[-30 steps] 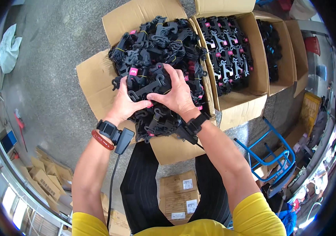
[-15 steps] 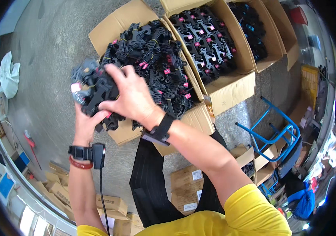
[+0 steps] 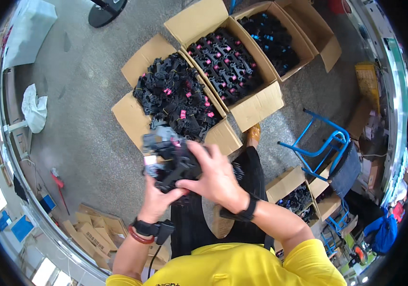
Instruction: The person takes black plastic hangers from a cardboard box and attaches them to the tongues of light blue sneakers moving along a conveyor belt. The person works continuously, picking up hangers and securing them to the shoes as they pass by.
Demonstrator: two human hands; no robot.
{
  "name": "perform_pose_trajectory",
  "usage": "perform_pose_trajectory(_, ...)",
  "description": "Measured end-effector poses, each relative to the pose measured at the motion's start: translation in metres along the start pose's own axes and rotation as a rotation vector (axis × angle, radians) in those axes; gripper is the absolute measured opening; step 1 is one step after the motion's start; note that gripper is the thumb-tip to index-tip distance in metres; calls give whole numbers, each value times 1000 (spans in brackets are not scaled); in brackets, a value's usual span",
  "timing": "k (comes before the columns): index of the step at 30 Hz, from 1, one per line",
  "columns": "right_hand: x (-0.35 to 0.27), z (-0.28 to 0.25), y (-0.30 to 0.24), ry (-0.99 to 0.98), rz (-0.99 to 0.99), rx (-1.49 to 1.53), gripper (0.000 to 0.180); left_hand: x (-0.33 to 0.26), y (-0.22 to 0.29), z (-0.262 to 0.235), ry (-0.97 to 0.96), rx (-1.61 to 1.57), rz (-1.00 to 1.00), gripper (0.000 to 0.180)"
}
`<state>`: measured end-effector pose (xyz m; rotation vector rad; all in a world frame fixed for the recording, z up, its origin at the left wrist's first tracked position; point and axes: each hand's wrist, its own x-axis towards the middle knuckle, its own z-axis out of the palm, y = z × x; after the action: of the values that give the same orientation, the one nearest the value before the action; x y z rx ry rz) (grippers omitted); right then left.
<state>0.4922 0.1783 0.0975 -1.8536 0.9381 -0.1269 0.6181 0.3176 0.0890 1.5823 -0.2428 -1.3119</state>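
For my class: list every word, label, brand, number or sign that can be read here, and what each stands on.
Brown carton at lower left: dark printing, not copied out here.
Yellow shirt: dark lettering cut off at the lower edge, not fully readable.
Pink tags on the boxed hangers: too small to read.
Bundle of black hangers between left hand and right hand: blurred, nothing readable.

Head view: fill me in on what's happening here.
A person in a yellow shirt holds a bundle of black plastic hangers between the left hand and the right hand, above the legs. The bundle is partly blurred. Ahead on the floor stand three open cartons side by side: the left carton holds a jumbled heap of hangers with pink tags, the middle carton has them in rows, and the right carton holds more black pieces.
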Motion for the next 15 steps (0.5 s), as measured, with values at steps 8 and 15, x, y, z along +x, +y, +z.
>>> perform_pose_trajectory(8, -97, -195, 62, 235, 93, -25, 90, -18, 17, 211, -232, 152, 119, 82)
perform_pose_trajectory(15, -169, -380, 115, 575, 167, -78, 91, 3, 75, 424, -552, 110, 161, 81)
